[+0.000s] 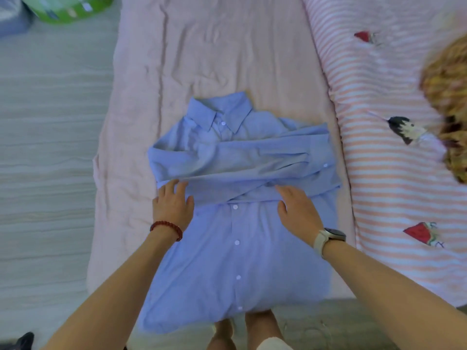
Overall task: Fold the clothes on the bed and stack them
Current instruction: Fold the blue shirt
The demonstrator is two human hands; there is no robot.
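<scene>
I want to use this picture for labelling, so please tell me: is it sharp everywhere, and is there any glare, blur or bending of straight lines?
Head view: light is soft and even, no glare. The blue shirt and both hands are fairly sharp; the yellow patterned cloth at the right edge is smeared by blur. The floor boards bow slightly, a wide-angle effect.

One head-worn camera is giving the only view, looking forward and steeply down from above the person's own arms. It is sitting close over the near edge of the bed point(227, 46), so the shirt point(235, 248) is filling the middle of the frame and both forearms are entering from the bottom corners. The wide lens is bending the floor point(50, 147) on the left and the striped cover point(379, 173) on the right.
</scene>
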